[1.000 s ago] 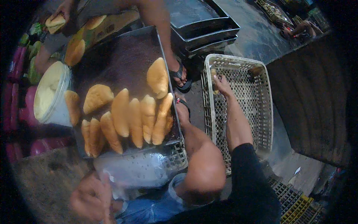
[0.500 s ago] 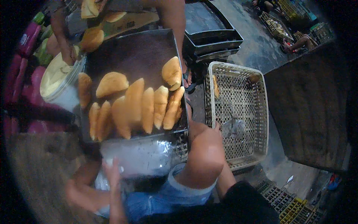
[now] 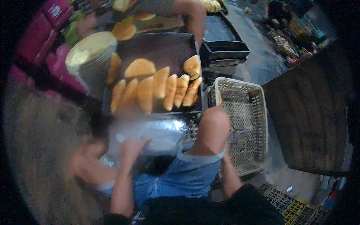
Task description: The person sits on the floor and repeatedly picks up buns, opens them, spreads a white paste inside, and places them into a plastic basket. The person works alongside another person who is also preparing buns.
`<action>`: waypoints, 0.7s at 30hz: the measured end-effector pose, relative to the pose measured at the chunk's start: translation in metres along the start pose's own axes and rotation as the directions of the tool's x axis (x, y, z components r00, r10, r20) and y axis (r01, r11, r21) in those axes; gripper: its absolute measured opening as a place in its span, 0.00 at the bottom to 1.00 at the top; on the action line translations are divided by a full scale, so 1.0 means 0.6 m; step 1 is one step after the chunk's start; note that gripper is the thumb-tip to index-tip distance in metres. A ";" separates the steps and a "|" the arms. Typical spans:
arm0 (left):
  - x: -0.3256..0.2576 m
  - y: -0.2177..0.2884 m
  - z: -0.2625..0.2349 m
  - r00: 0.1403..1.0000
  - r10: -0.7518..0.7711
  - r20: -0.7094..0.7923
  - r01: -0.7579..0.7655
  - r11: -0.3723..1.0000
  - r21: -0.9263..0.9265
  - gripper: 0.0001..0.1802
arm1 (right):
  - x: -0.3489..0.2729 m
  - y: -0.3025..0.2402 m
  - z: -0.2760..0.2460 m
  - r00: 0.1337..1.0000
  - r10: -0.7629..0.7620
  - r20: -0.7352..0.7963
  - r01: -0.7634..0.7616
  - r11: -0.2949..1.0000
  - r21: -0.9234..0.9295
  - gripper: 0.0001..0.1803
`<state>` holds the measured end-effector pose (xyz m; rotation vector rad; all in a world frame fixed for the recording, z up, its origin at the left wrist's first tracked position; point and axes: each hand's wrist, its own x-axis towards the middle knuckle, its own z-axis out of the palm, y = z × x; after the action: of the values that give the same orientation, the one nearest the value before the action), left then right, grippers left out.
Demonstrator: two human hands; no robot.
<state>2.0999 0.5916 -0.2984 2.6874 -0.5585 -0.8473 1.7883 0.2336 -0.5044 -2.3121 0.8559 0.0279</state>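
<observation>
My left hand [image 3: 131,147] lies against a stack of clear plastic bags [image 3: 161,131], thumb spread to the right and the other fingers partly blurred. These bags sit in front of a dark metal tray [image 3: 157,48], above my lap. Golden bread rolls [image 3: 160,83] stand in a row along the tray's near side, with a few more lying behind them. My right forearm [image 3: 229,174] passes down beside my raised knee [image 3: 213,129]; the knee hides the right hand, next to a pale plastic crate [image 3: 261,123].
A white bucket [image 3: 93,56] holding something pale yellow stands left of the tray. Behind the tray sits another person, one knee [image 3: 195,18] showing. Dark metal trays [image 3: 225,50] are stacked at the back right. A dark board [image 3: 307,108] leans right of the crate.
My left hand has moved from the bags' left end toward their middle. The other person's hand has left the bucket. My right fingers have gone behind my knee. The whole view has shifted.
</observation>
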 end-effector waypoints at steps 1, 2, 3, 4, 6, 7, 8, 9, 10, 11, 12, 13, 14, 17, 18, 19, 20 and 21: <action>0.010 -0.007 0.003 0.987 0.121 -0.104 -0.125 0.992 -0.032 0.36 | 0.007 -0.001 -0.040 0.989 -0.148 0.023 0.148 0.988 0.038 0.27; 0.023 -0.013 -0.001 0.962 0.236 -0.139 -0.245 0.968 -0.052 0.34 | 0.018 -0.023 -0.085 0.973 -0.230 0.028 0.228 0.972 0.057 0.26; 0.035 -0.019 -0.004 0.984 0.173 -0.046 -0.179 0.965 -0.192 0.33 | 0.028 -0.047 -0.160 0.979 0.098 0.178 -0.093 0.995 -0.036 0.27; 0.042 -0.020 -0.003 0.989 0.056 0.138 -0.012 0.954 -0.300 0.32 | 0.040 -0.085 -0.247 0.919 0.301 0.255 -0.283 0.953 -0.107 0.29; 0.046 -0.016 -0.003 0.977 0.118 0.178 -0.047 0.932 -0.360 0.31 | 0.067 -0.201 -0.373 0.932 -0.127 -0.339 0.106 0.991 -0.079 0.15; 0.043 -0.011 -0.003 0.965 0.166 0.201 -0.057 0.887 -0.458 0.31 | 0.070 -0.263 -0.432 0.861 -0.276 -0.427 0.257 0.961 -0.102 0.17; 0.038 -0.005 -0.005 0.955 0.198 0.223 -0.047 0.838 -0.544 0.31 | 0.070 -0.329 -0.472 0.885 -0.204 -0.418 0.276 0.953 0.121 0.19; 0.031 0.003 -0.007 0.966 0.183 0.182 -0.058 0.840 -0.539 0.31 | 0.065 -0.391 -0.482 0.807 -0.293 -0.512 0.424 0.892 0.158 0.20; 0.027 0.009 -0.008 0.969 0.182 0.169 -0.061 0.832 -0.551 0.31 | 0.051 -0.445 -0.475 0.861 -0.270 -0.431 0.377 0.908 0.182 0.20; 0.020 0.015 -0.012 0.970 0.205 0.127 -0.096 0.812 -0.576 0.30 | 0.037 -0.495 -0.463 0.884 -0.310 -0.349 0.389 0.902 0.186 0.21; 0.019 0.021 -0.011 0.974 0.208 0.092 -0.120 0.815 -0.567 0.30 | 0.029 -0.531 -0.432 0.859 -0.434 -0.270 0.491 0.848 0.199 0.22; 0.013 0.025 -0.015 0.974 0.224 0.046 -0.160 0.812 -0.562 0.30 | 0.010 -0.563 -0.397 0.915 -0.387 -0.110 0.402 0.876 0.265 0.23; 0.012 0.031 -0.014 0.979 0.204 0.001 -0.173 0.834 -0.524 0.30 | -0.006 -0.582 -0.358 0.912 -0.409 0.024 0.371 0.850 0.374 0.25; -0.004 0.060 -0.010 0.960 0.267 -0.084 -0.260 0.741 -0.620 0.29 | -0.036 -0.613 -0.254 0.883 -0.436 0.176 0.345 0.855 0.388 0.25; -0.011 0.074 -0.010 0.927 0.327 -0.181 -0.367 0.702 -0.610 0.29 | -0.048 -0.618 -0.230 0.871 -0.439 0.220 0.324 0.850 0.414 0.23; -0.023 0.094 -0.007 0.889 0.386 -0.248 -0.443 0.580 -0.684 0.30 | -0.053 -0.622 -0.213 0.865 -0.404 0.298 0.247 0.859 0.448 0.21; -0.041 0.114 -0.005 0.776 0.470 -0.421 -0.600 0.343 -0.723 0.31 | -0.059 -0.626 -0.201 0.891 -0.410 0.194 0.275 0.828 0.488 0.18; -0.053 0.129 -0.011 0.735 0.492 -0.466 -0.660 0.362 -0.659 0.38 | -0.063 -0.629 -0.194 0.922 -0.368 0.123 0.252 0.809 0.531 0.16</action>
<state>2.0582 0.5376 -0.2497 1.5061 -0.7788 -0.4332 1.9570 0.3996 -0.1861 -1.8716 0.3038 -0.0749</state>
